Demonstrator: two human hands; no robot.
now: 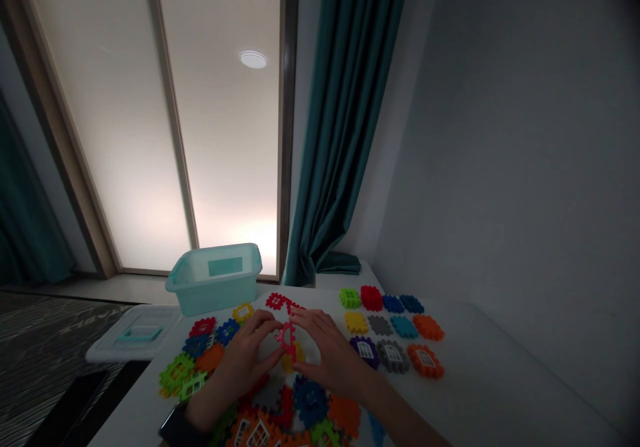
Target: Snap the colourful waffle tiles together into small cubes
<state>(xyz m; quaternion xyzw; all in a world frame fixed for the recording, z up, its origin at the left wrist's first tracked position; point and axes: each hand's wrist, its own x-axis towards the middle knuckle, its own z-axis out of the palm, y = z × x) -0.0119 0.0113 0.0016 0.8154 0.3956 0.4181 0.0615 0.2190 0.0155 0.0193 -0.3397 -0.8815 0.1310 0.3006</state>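
Observation:
Between the fingertips of both hands, a small pink-red plastic building piece (287, 338) with notched edges is held up over the table. My left hand (254, 348) pinches it from the left, and my right hand (323, 350) grips its right side. A yellow piece (299, 352) shows partly behind it. Farther back lie red pieces (276, 301). Below the hands spreads a loose pile with a dark blue piece (310, 399), an orange piece (344, 415) and an orange window piece (259, 432); my forearms hide part of it.
Sorted stacks stand in rows at right, among them a grey window piece (393, 356) and an orange window piece (425, 360). A teal bin (217, 294) stands at the table's back left, beside its lid (131, 350). Loose pieces such as a green one (179, 372) lie at left.

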